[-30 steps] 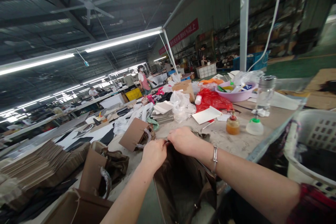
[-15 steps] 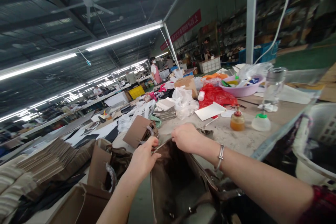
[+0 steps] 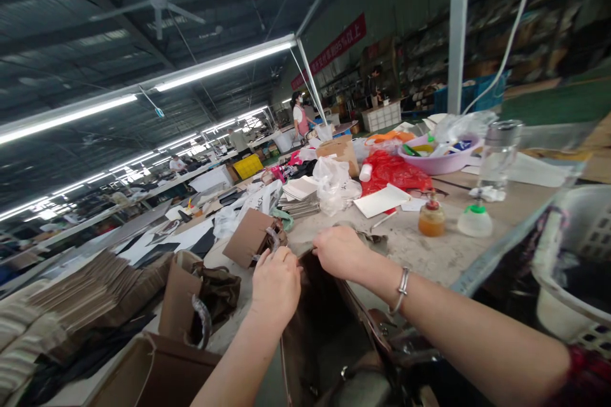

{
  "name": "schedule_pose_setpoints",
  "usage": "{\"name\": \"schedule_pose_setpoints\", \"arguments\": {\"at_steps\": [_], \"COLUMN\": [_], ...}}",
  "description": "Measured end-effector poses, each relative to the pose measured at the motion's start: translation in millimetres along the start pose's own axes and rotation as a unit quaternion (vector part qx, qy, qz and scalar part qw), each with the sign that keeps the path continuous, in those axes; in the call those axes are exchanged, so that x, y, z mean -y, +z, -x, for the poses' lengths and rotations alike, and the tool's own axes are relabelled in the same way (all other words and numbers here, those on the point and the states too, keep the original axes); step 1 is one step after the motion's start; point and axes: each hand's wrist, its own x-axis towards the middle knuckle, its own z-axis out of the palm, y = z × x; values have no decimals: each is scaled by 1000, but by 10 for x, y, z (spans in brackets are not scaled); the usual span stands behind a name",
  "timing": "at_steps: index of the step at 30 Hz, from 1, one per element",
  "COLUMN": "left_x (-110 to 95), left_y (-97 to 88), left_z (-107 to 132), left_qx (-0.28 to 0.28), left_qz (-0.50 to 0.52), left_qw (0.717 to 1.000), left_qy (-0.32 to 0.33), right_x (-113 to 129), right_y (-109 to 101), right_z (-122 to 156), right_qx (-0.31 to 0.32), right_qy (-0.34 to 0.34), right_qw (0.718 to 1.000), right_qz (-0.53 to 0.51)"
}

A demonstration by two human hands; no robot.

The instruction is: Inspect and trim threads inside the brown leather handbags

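Observed a stained table (image 3: 414, 255). Recorded directly on it, toward the right: an amber-filled bottle (image 3: 431, 220), a green-topped bottle (image 3: 475, 224), a clear jar (image 3: 499, 159) and a purple basin (image 3: 442, 166). Noted farther left: a red plastic bag (image 3: 392, 173) and a brown bag (image 3: 245, 238).

Left hand (image 3: 277, 285) (lately looser) now fist-like
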Motion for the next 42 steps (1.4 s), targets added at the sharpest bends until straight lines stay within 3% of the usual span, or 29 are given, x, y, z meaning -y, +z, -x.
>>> {"name": "schedule_pose_setpoints", "arguments": {"at_steps": [9, 16, 21, 36, 42], "left_x": [-1, 64, 86, 92, 56], "left_y": [47, 111, 134, 165, 131], "left_z": [0, -19, -8, -15, -22], "left_qx": [-20, -58, -58, -48, -47], "left_qz": [84, 190, 271, 230, 218], "left_qw": [995, 980, 960, 969, 973], "left_qy": [-55, -5, -29, -75, -59], "right_x": [-22, -28, -47, -69, -148], "right_y": [16, -7, -19, -5, -20], "right_z": [4, 19, 26, 27, 27], "right_qx": [-5, 2, 1, 6, -37], "right_qy": [-10, -2, -3, -5, -88], "right_qw": [1000, 1000, 1000, 1000, 995], "right_qz": [1, 2, 2, -16, -23]}}
